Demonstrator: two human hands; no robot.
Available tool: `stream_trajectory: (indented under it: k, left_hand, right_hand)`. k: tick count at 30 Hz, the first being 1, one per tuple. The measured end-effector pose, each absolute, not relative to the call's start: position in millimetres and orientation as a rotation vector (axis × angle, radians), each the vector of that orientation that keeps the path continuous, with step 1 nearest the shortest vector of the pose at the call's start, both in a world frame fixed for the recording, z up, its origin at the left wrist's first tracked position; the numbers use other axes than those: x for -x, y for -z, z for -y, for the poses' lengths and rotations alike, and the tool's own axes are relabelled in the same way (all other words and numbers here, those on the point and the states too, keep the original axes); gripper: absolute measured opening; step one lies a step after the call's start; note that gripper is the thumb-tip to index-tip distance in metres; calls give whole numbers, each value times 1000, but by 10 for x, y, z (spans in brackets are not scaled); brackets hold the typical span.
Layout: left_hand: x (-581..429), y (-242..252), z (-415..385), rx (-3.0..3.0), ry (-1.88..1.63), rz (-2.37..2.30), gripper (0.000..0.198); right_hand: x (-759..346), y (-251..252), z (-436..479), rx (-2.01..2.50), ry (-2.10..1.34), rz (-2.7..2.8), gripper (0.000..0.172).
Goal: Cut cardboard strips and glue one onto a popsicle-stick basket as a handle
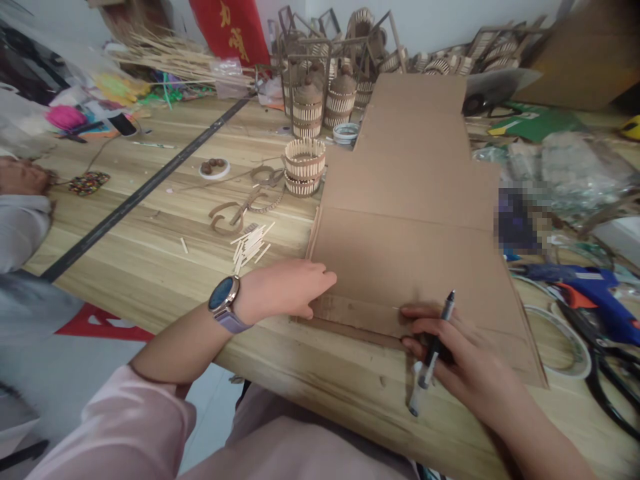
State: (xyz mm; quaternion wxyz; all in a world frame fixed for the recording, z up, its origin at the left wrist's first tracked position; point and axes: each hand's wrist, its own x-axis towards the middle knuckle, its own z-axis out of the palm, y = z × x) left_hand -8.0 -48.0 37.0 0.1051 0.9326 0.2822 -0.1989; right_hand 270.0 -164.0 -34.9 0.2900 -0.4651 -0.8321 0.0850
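Note:
A large sheet of brown cardboard (400, 253) lies folded on the table in front of me, with layered edges at its near side. My left hand (290, 287) rests on its left near corner, thumb and fingers apart. A watch (225, 297) is on that wrist. In my right hand (450, 353) is a black pen (433, 360), tip pointing up and away. The thumb and fingertips of that hand touch the cardboard's near edge. Several thin wooden sticks (250, 245) lie just beyond my left hand.
A stick-walled basket (305, 167), brown strips (225, 217) and a dish of brown balls (214, 168) stand left of the cardboard. At right lie a tape roll (575, 353), black-handled scissors (610, 373) and a blue glue gun (595, 283). Another person's hand (23, 175) is far left.

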Motion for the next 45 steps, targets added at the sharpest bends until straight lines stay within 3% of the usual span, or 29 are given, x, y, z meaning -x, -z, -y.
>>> stream_trajectory:
  k: [18,26,39,45]
  left_hand:
    - [80,-351,413,-2631,588,-806,27]
    - [69,-329,388,-2612,557,-597,60]
    - [66,-303,393,-2628,568,-575,72]
    - [44,-288,355,-2603,594,-550,70]
  right_hand:
    - [-2701,347,1629,1259,-251,2235,1]
    - [-2697,364,1611,1230,-208,2242,3]
    - [-2711,384,1587,1256,-289,2197,5]
    - [-2734,339,1734,1408,-386,1993,17]
